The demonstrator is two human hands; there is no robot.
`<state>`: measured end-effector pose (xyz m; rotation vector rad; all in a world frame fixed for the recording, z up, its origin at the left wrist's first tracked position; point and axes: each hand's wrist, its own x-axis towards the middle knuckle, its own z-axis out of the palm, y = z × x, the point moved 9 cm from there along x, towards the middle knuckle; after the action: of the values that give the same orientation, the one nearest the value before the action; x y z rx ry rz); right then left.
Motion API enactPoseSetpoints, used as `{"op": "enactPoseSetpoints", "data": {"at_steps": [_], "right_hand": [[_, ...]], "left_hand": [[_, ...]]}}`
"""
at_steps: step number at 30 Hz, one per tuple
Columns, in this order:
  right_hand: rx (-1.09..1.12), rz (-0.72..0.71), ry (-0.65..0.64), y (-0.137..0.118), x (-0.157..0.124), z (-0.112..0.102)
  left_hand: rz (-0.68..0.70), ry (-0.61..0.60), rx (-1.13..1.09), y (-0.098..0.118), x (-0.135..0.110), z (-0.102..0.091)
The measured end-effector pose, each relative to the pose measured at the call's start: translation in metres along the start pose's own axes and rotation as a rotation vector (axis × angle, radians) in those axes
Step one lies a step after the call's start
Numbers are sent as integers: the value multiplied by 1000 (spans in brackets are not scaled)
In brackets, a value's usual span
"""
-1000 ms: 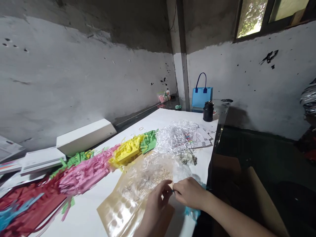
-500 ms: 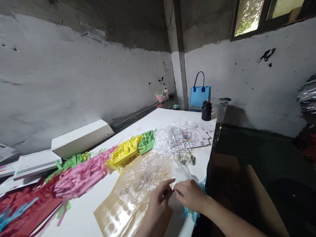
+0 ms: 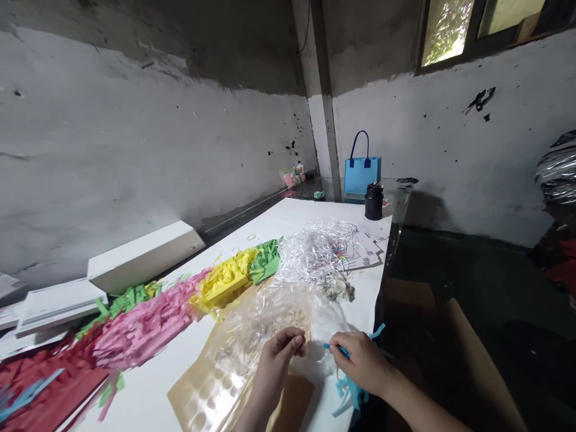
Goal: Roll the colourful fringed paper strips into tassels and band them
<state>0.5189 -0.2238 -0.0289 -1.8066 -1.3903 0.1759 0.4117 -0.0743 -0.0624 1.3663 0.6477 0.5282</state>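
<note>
My right hand (image 3: 363, 361) is closed around a narrow blue strip (image 3: 328, 346), whose short end sticks out toward the left; it looks like felt or foam. My left hand (image 3: 282, 353) is a short way to the left, thumb and fingertips pinched together. Whatever is between those fingertips is too small to make out. Under the hands lies a clear plastic bag (image 3: 320, 327) with small pale pieces (image 3: 288, 318) in it. Beneath that bag is a tan sheet (image 3: 182, 393) with round marks. More blue strips (image 3: 348, 393) lie at the table edge below my right hand.
Bundles of red (image 3: 67, 399), pink (image 3: 144, 333), yellow (image 3: 229, 279) and green strips (image 3: 266, 261) run along the left. Shiny clear strands (image 3: 312, 249) lie ahead, near a black jar (image 3: 374, 202) and a blue bag (image 3: 362, 174). White boxes (image 3: 146, 255) stand by the wall.
My hands, close together before, have moved apart. The left hand has shifted left, and the blue strip's end now shows at my right hand. The view has turned slightly right.
</note>
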Motion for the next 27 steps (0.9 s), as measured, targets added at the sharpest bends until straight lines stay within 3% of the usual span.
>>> {"op": "enactPoseSetpoints", "data": {"at_steps": [7, 21, 27], "right_hand": [[62, 16, 32, 5, -10, -5], [155, 40, 43, 7, -22, -1], [246, 75, 127, 1, -14, -3]], "left_hand": [[-142, -15, -137, -5, 1, 2], [-146, -48, -93, 6, -5, 6], [-157, 3, -173, 6, -7, 6]]}}
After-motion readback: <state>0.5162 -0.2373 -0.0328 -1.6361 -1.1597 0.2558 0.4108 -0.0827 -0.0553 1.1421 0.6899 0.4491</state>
